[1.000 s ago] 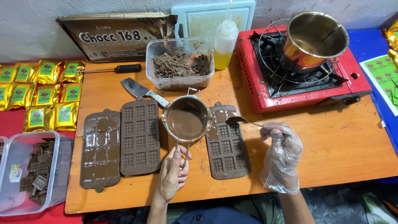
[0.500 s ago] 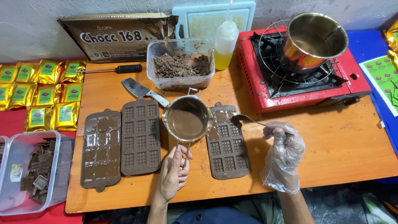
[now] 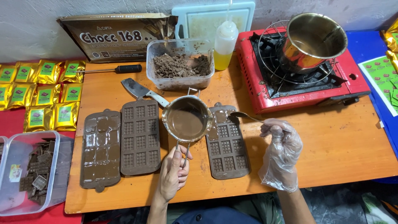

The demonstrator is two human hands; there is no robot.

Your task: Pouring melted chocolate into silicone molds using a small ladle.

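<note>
The small metal melting pot (image 3: pixel 187 119) sat at the centre of the frame, half full of smooth brown melted chocolate. My left hand (image 3: pixel 174 174) clenched its wire handle from below, holding it over the gap between two brown chocolate-bar moulds (image 3: pixel 140 136) (image 3: pixel 227 145). My gloved right hand (image 3: pixel 282 151) gripped a spoon (image 3: pixel 244 116), its bowl just right of the pot. A cleaver (image 3: pixel 143 92) lay behind.

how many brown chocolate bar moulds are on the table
3. One mould lies farthest left, a second mould right beside it, and a third mould right of the small pot, which covers its upper left corner. None other shows.
</note>
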